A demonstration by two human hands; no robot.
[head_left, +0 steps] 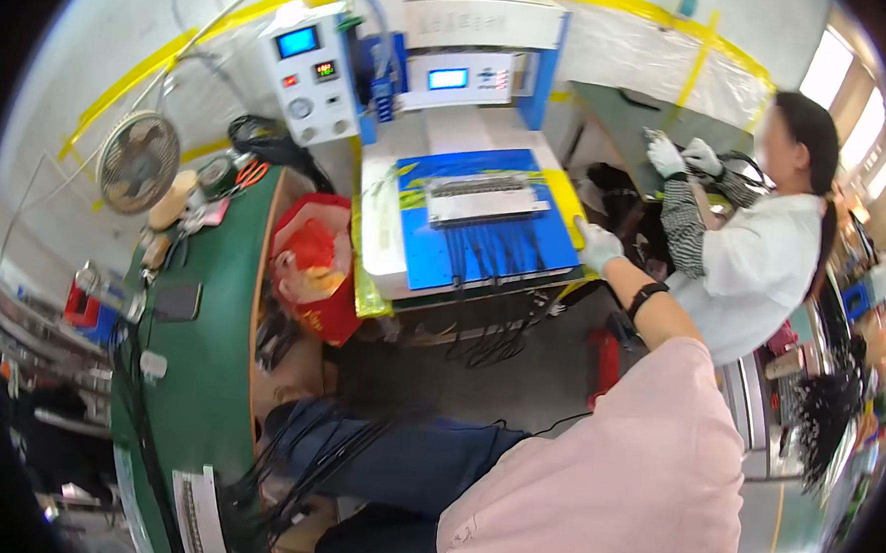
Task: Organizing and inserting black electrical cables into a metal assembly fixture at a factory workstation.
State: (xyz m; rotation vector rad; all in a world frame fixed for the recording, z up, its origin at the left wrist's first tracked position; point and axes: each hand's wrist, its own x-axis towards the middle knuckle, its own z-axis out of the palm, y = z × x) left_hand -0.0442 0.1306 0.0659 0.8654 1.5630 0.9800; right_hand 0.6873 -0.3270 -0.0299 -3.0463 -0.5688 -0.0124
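Observation:
My right hand (599, 247), in a white glove, rests at the right edge of the machine's bed, beside yellow tape (564, 195). Its fingers look stretched out and hold nothing that I can see. Left of it, a blue plate (419, 253) carries a silver metal fixture (487, 205) with a row of small slots. Black cables (492, 254) run from the fixture over the plate's front edge and hang down. Behind the plate stands a white and blue machine (481, 28) with a lit display. My left hand is out of view.
A green table (208, 364) at left bears a fan (138, 162), a phone (177, 302), orange-handled scissors (252, 174) and another cable-filled fixture (198, 514). A red bag (346, 302) stands between table and machine. At right, a gloved co-worker (766, 233) handles something dark.

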